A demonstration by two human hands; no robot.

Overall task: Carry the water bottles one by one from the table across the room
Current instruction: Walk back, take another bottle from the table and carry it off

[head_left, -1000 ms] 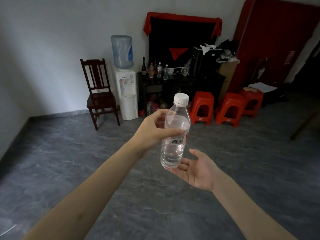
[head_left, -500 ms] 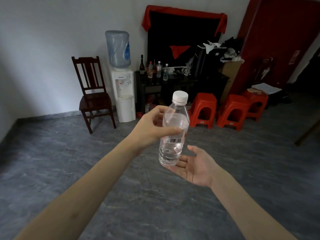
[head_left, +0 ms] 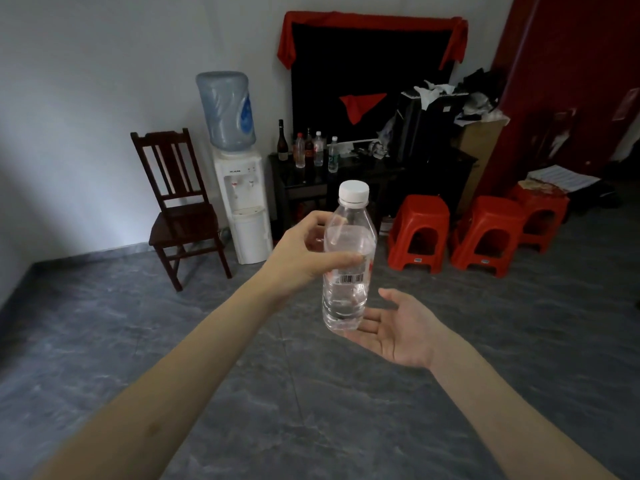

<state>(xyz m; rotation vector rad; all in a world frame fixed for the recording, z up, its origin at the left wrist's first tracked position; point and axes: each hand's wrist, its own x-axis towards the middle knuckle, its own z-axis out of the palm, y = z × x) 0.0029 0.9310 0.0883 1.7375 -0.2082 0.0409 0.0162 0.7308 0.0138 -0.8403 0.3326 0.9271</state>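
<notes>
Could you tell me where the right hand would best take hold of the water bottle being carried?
Probably the lower body of the water bottle, from its right side: it stands upright, the left hand covers the upper body, and the right hand lies open beneath it.

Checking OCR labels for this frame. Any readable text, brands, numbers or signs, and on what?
None can be read.
Bottle in the left hand: barcode, digits too small to read.
Dispenser: small dark mark on the front, blurred.
Jug: blue label, no legible text.
Stools: small stickers, too small.
Bottles on the table: labels too small.
</notes>
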